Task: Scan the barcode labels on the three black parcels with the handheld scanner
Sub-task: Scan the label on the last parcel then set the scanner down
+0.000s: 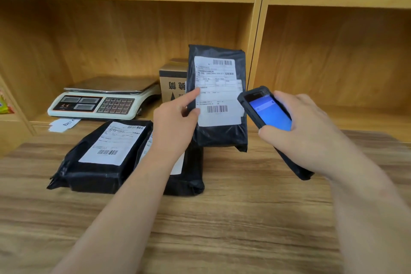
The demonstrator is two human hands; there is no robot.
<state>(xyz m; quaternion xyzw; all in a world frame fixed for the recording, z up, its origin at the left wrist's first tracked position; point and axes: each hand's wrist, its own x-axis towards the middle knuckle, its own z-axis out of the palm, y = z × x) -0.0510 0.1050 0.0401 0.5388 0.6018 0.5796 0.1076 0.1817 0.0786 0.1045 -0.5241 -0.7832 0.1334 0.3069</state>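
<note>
My left hand (175, 122) holds a black parcel (219, 135) upright by its left edge, its white barcode label (216, 95) facing me. My right hand (304, 127) grips the black handheld scanner (266, 110), whose blue screen is lit; its top end sits beside the label's right edge. A second black parcel (97, 162) lies flat on the wooden table (222, 218) at the left with its label up. A third black parcel (189, 176) lies partly under it and is mostly hidden by my left forearm.
A white weighing scale (102, 100) stands on the low shelf at the back left. A small cardboard box (172, 82) sits behind the raised parcel. A paper slip (62, 124) lies near the scale. Wooden shelving (260, 29) rises behind the table.
</note>
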